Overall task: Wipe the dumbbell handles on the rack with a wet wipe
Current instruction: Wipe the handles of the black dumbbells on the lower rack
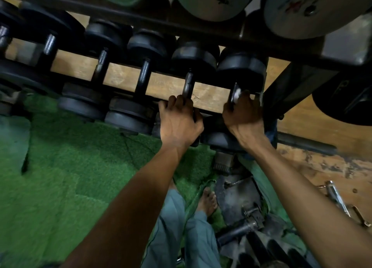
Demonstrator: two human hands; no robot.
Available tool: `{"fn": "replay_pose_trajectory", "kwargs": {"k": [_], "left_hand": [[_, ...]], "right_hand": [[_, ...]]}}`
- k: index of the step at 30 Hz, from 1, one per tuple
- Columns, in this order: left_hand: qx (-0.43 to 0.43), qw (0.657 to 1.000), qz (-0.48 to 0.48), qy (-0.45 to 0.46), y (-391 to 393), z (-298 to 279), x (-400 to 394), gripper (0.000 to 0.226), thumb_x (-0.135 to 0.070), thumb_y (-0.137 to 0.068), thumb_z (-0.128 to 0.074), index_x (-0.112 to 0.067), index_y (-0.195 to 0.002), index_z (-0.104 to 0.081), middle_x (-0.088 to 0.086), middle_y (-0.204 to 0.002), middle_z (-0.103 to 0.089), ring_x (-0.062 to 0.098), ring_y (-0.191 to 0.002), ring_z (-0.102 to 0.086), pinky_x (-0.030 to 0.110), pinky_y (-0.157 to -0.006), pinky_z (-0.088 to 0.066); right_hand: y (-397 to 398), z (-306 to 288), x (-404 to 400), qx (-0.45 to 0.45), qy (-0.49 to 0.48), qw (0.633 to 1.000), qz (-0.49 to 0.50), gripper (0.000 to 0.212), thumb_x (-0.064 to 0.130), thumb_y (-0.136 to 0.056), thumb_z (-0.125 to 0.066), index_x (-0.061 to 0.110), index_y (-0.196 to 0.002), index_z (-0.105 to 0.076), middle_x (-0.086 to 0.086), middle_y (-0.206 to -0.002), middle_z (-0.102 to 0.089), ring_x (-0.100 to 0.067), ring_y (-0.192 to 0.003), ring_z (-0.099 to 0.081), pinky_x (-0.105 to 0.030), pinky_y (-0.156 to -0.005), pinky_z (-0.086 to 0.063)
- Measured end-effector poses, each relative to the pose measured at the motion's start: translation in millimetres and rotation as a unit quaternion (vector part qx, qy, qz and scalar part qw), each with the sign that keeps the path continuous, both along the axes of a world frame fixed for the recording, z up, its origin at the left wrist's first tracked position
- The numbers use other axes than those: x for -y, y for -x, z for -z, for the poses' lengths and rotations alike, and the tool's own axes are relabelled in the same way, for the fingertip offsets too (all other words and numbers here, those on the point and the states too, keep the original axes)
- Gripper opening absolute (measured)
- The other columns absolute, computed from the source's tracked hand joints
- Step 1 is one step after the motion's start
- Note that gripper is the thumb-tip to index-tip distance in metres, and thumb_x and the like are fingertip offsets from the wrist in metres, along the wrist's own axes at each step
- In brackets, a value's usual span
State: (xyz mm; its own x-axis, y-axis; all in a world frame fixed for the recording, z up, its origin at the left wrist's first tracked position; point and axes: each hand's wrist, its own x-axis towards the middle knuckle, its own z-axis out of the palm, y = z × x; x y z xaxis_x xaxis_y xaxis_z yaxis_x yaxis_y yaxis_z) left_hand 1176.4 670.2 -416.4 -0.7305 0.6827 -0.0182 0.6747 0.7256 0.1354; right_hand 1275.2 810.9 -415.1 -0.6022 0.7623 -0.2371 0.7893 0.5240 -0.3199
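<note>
- The right hand [244, 112] is closed around the handle of the rightmost dumbbell [240, 70] on the lower rack tier, with a white wet wipe [238, 92] bunched between the fingers and the bar.
- The wipe shows just above the knuckles, pressed against the metal handle [234, 91], directly below the far rubber head.
- The left hand [178, 119] is wrapped around the handle of the adjacent dumbbell [194, 56]; it holds no wipe and appears to serve as a brace.
- Progress, as a judgement: wiping is under way at the right end of the row. The handles further out from the left hand show no contact at present. Whether any is already clean cannot be told, as the lighting is dim.
- Materials: the heads are matte black rubber, round and stacked in discs; the handles are short grey steel bars, dull and partly worn.
- The rack [201, 32] is dark painted steel rail. Behind the grips runs a scuffed brown wooden board [124, 76].
- Below the forearms lies green artificial turf [70, 167], coarse and creased.
</note>
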Motion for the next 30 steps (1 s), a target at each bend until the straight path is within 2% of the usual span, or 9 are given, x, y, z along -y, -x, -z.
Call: {"fn": "replay_pose_trajectory", "kwargs": {"k": [2, 5, 9, 13, 18, 21, 24, 26, 30], "left_hand": [[0.006, 1.0, -0.001, 0.009, -0.8, -1.6, -0.5, 0.03, -0.032, -0.088, -0.05, -0.006, -0.088, -0.066, 0.013, -0.089, -0.061, 0.034, -0.089, -0.054, 0.046, -0.08, -0.036], [0.012, 1.0, 0.004, 0.019, -1.1, -3.3, -0.9, 0.031, -0.032, -0.087, -0.049, -0.006, -0.088, -0.067, 0.013, -0.09, -0.061, 0.034, -0.09, -0.054, 0.046, -0.081, -0.037], [0.02, 1.0, 0.005, 0.018, -0.2, -4.8, 0.7, 0.031, -0.031, -0.087, -0.049, -0.006, -0.09, -0.067, 0.014, -0.092, -0.062, 0.034, -0.092, -0.054, 0.046, -0.083, -0.037], [0.03, 0.999, 0.004, 0.009, -0.1, -7.2, 2.9, 0.03, -0.03, -0.091, -0.05, -0.006, -0.096, -0.068, 0.015, -0.097, -0.064, 0.034, -0.095, -0.054, 0.047, -0.086, -0.036], [0.076, 0.997, -0.01, -0.033, 13.4, -7.3, 9.8, 0.031, -0.032, -0.094, -0.053, -0.011, -0.108, -0.069, 0.011, -0.099, -0.062, 0.035, -0.1, -0.054, 0.046, -0.086, -0.037], [0.062, 0.996, -0.046, -0.045, 38.6, -5.5, 31.0, 0.032, -0.039, -0.095, -0.054, -0.01, -0.088, -0.066, 0.011, -0.093, -0.058, 0.035, -0.097, -0.052, 0.046, -0.084, -0.038], [0.03, 0.997, -0.015, -0.063, 65.6, -0.5, 53.2, 0.035, -0.042, -0.091, -0.06, -0.009, -0.079, -0.06, 0.013, -0.089, -0.056, 0.035, -0.094, -0.052, 0.044, -0.079, -0.036], [0.002, 0.999, 0.016, -0.029, 84.9, 0.2, 63.2, 0.038, -0.048, -0.084, -0.063, -0.01, -0.081, -0.062, 0.014, -0.09, -0.057, 0.035, -0.094, -0.053, 0.044, -0.076, -0.034], [0.0, 0.996, 0.005, 0.085, 116.8, -1.0, 77.0, 0.054, -0.059, -0.078, -0.053, -0.014, -0.106, -0.064, 0.012, -0.094, -0.059, 0.035, -0.096, -0.05, 0.045, -0.079, -0.034]], "right_hand": [[0.5, -4.6, -11.2, 0.03, 0.055, 0.998, 0.013, 0.055, 0.028, -0.102, -0.048, -0.015, -0.136, -0.043, -0.034, -0.122, -0.057, -0.046, -0.117, -0.055, -0.044, -0.089, -0.041], [14.7, -18.7, -33.0, 0.113, 0.153, 0.981, 0.034, 0.055, 0.03, -0.107, -0.037, -0.007, -0.147, -0.038, -0.034, -0.144, -0.045, -0.047, -0.132, -0.046, -0.043, -0.104, -0.04], [12.8, -26.4, -33.1, 0.173, 0.137, 0.975, 0.011, 0.044, 0.041, -0.102, -0.047, 0.004, -0.125, -0.055, -0.023, -0.13, -0.059, -0.043, -0.119, -0.058, -0.042, -0.092, -0.049], [12.2, -37.6, -16.5, 0.144, 0.064, 0.987, -0.009, 0.037, 0.041, -0.099, -0.057, 0.007, -0.114, -0.059, -0.019, -0.117, -0.064, -0.039, -0.112, -0.062, -0.04, -0.084, -0.051], [45.4, -41.8, -6.1, 0.106, 0.116, 0.988, 0.011, 0.046, 0.058, -0.095, -0.057, 0.019, -0.118, -0.066, -0.011, -0.127, -0.064, -0.035, -0.118, -0.061, -0.036, -0.09, -0.052], [63.7, -40.0, 5.3, 0.075, 0.138, 0.986, 0.059, 0.027, 0.042, -0.093, -0.066, 0.028, -0.115, -0.061, -0.007, -0.132, -0.058, -0.031, -0.121, -0.058, -0.035, -0.095, -0.05], [78.2, -31.0, 21.9, 0.016, 0.156, 0.987, 0.047, 0.022, 0.047, -0.087, -0.07, 0.028, -0.094, -0.061, -0.002, -0.108, -0.07, -0.025, -0.1, -0.068, -0.034, -0.083, -0.056], [86.1, -23.8, 28.7, -0.005, 0.207, 0.978, 0.026, 0.031, 0.056, -0.079, -0.074, 0.027, -0.081, -0.061, -0.002, -0.089, -0.073, -0.021, -0.082, -0.072, -0.033, -0.074, -0.059], [95.8, -18.5, 25.5, 0.07, 0.249, 0.959, -0.111, 0.017, 0.043, -0.082, -0.081, 0.032, -0.073, -0.072, -0.001, -0.093, -0.076, -0.018, -0.089, -0.07, -0.026, -0.075, -0.052]]}}
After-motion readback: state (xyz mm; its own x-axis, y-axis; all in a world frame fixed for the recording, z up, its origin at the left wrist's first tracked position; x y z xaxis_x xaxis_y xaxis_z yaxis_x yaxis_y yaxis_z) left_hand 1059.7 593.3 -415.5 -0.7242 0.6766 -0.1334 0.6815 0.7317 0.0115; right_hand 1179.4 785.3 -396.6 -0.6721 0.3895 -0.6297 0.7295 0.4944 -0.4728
